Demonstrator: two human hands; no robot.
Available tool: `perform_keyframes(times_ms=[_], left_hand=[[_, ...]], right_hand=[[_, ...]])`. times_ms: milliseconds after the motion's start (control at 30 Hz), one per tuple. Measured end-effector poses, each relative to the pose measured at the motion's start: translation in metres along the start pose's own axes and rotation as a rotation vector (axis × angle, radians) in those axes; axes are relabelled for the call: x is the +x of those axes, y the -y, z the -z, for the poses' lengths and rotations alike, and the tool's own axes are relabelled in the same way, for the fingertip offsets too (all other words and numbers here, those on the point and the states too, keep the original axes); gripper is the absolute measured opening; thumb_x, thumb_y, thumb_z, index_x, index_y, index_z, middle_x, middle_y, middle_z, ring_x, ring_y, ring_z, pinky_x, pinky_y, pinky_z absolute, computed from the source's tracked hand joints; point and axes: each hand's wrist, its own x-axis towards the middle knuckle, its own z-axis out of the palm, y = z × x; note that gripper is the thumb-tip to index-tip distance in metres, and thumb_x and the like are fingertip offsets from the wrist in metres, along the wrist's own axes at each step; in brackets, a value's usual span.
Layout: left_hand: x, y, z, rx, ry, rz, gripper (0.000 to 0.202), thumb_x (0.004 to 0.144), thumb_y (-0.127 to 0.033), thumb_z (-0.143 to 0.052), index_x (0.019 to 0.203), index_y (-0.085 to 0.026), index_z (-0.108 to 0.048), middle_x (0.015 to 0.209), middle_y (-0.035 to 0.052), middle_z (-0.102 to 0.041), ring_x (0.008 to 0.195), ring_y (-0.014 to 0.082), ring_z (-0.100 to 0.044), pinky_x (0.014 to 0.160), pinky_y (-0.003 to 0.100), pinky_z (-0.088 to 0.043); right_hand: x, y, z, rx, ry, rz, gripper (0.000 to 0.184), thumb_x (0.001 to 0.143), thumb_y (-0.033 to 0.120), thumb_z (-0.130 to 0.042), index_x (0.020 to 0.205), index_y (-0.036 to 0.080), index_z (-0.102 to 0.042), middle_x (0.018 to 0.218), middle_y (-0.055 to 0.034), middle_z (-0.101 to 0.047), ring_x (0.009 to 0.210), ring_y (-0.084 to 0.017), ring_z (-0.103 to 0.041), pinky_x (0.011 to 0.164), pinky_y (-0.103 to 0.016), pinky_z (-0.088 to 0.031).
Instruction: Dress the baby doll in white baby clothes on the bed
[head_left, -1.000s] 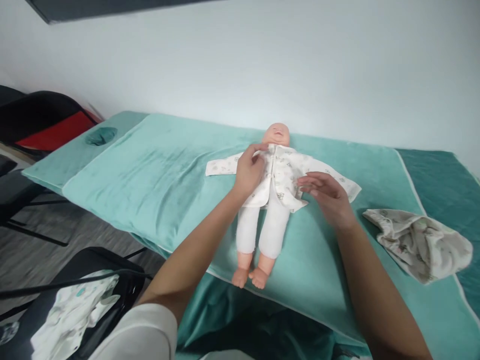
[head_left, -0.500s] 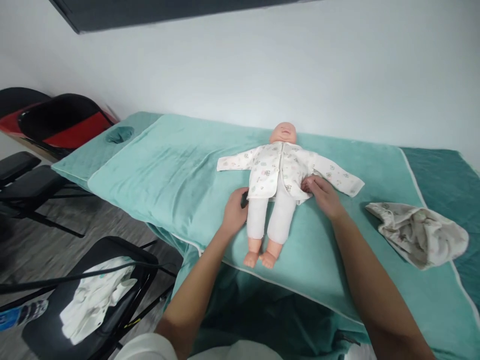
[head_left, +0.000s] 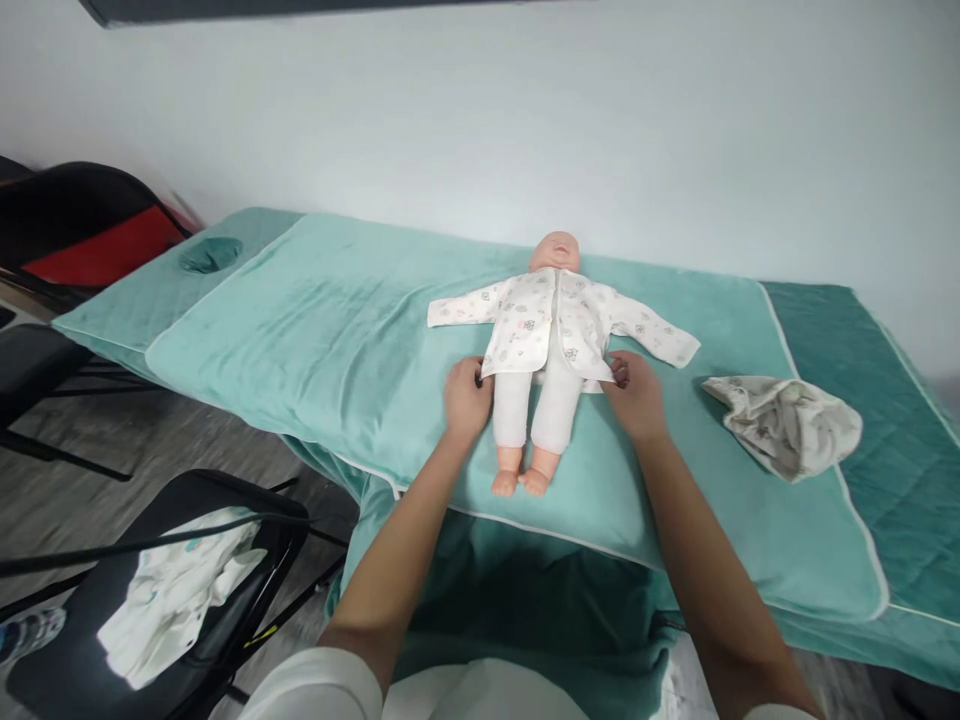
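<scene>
Baby doll [head_left: 541,350] lies face up on the teal towel [head_left: 315,340], head toward the far edge by the wall, feet toward the near edge. It sits roughly mid-length of the towel, closer to the far edge than the near one. Dressed in a printed white jacket [head_left: 551,322], sleeves spread out flat to either side, and plain white trousers [head_left: 536,412]; bare feet point at the near edge.

Left hand [head_left: 466,398] rests on the towel just beside the doll's hip, on the doll's side toward the towel's left end. Fingers curled narrow, tips at the jacket's lower hem corner; whether they actually pinch the cloth cannot be told. Right hand [head_left: 636,395] mirrors it on the other side, fingers bent close together, tips touching the opposite hem corner of the jacket. Grip likewise not clear.

Crumpled printed cloth [head_left: 784,425] lies on the towel toward its right end, well apart from the doll and apart from the right hand.

Towel covers a massage table [head_left: 900,420] with a darker quilted teal cover showing at the right end; a round face hole [head_left: 210,255] shows at the left end.

Off the table, near left: black chair [head_left: 120,620] carrying a bundle of white printed clothing [head_left: 176,595]. Far left by the wall: black chair with a red seat [head_left: 97,240].
</scene>
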Motion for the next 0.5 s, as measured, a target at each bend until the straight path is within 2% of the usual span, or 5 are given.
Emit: perform_keyframes(times_ms=[167, 300, 400, 500], left_hand=[[-0.001, 0.002, -0.001, -0.056, -0.045, 0.023, 0.009, 0.087, -0.014, -0.055, 0.086, -0.023, -0.053, 0.106, 0.007, -0.073, 0.1, 0.0247, -0.063, 0.09, 0.039, -0.047], [0.0, 0.003, 0.0, -0.064, -0.029, 0.01, 0.018, 0.083, -0.01, -0.053, 0.096, -0.022, -0.057, 0.108, 0.0078, -0.073, 0.103, 0.0264, -0.064, 0.096, 0.042, -0.048], [0.0, 0.005, 0.001, -0.152, -0.022, -0.016, 0.036, 0.076, -0.003, -0.049, 0.105, -0.022, -0.059, 0.115, 0.0075, -0.072, 0.11, 0.0255, -0.065, 0.101, 0.042, -0.049], [-0.002, 0.009, 0.0, -0.244, -0.043, -0.03, 0.049, 0.068, 0.003, -0.044, 0.107, -0.022, -0.06, 0.119, 0.007, -0.071, 0.116, 0.0229, -0.065, 0.106, 0.04, -0.049]], right_hand=[[-0.016, 0.014, 0.002, -0.077, 0.015, 0.073, 0.042, 0.073, 0.013, -0.056, 0.114, 0.023, -0.062, 0.104, -0.003, -0.062, 0.063, -0.013, -0.047, 0.067, -0.033, -0.046], [-0.027, 0.018, 0.004, 0.01, -0.015, 0.049, 0.041, 0.074, 0.012, -0.056, 0.113, 0.024, -0.062, 0.107, -0.0018, -0.061, 0.063, -0.012, -0.045, 0.066, -0.033, -0.044], [-0.028, 0.019, 0.007, 0.137, -0.034, 0.061, 0.032, 0.081, 0.018, -0.061, 0.112, 0.026, -0.063, 0.106, -0.0012, -0.06, 0.068, -0.013, -0.047, 0.065, -0.032, -0.043], [-0.029, 0.019, 0.009, 0.336, -0.024, 0.087, 0.024, 0.089, 0.033, -0.067, 0.112, 0.027, -0.065, 0.107, -0.0012, -0.061, 0.079, -0.015, -0.054, 0.072, -0.032, -0.045]])
